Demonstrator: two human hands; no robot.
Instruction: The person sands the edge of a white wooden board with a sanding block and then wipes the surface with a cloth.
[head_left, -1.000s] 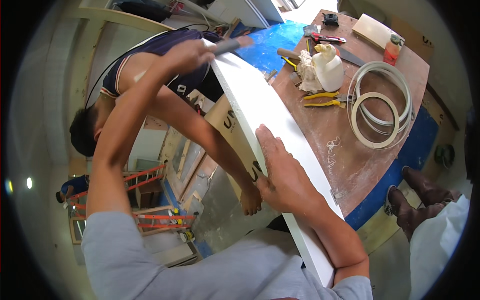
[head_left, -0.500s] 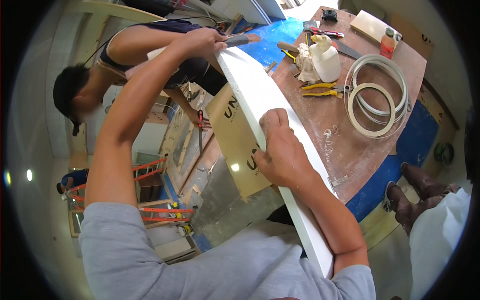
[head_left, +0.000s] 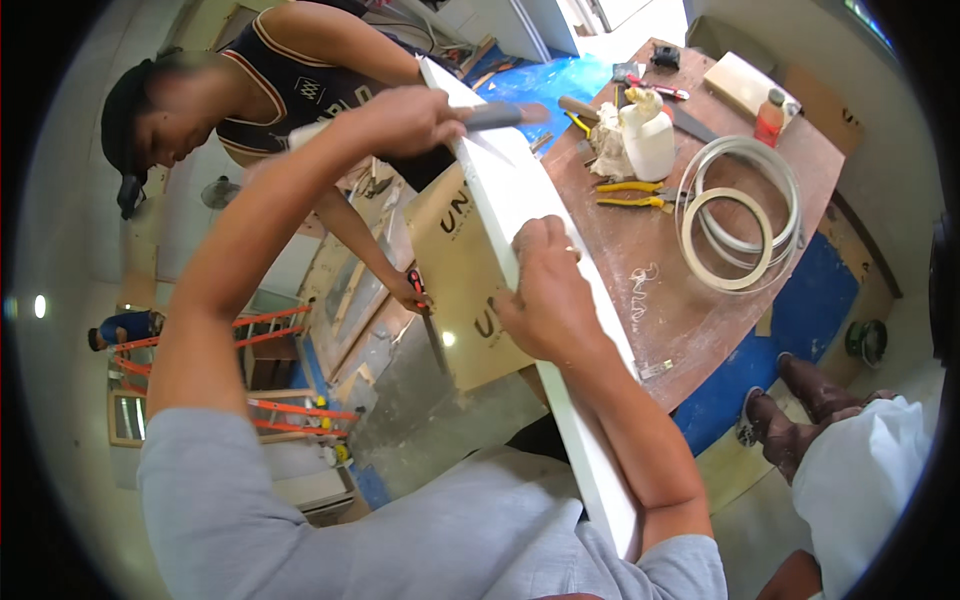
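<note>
A long white board (head_left: 505, 180) runs diagonally from my body toward the far side, along the edge of the brown table. My right hand (head_left: 555, 280) grips it midway, thumb over the left edge and fingers curled on top. Near its far end, my left hand (head_left: 420, 120) is closed around a tool (head_left: 495, 116) with a grey middle and brown tip, held across the board. Motion blur hides its exact kind. A pale end sticks out behind that hand.
A co-worker at the left holds a red-handled handsaw (head_left: 420, 290), one arm near the board's far end. The brown table (head_left: 600, 300) carries yellow-handled pliers (head_left: 632, 194), a white bottle (head_left: 648, 140) and edging coils (head_left: 740, 240). Another person's legs are at the right; an orange ladder (head_left: 270, 325) stands left.
My left hand and the tool have come nearer along the board, baring its far end. The co-worker has straightened somewhat, and the handsaw has swung lower. My right hand keeps its grip.
</note>
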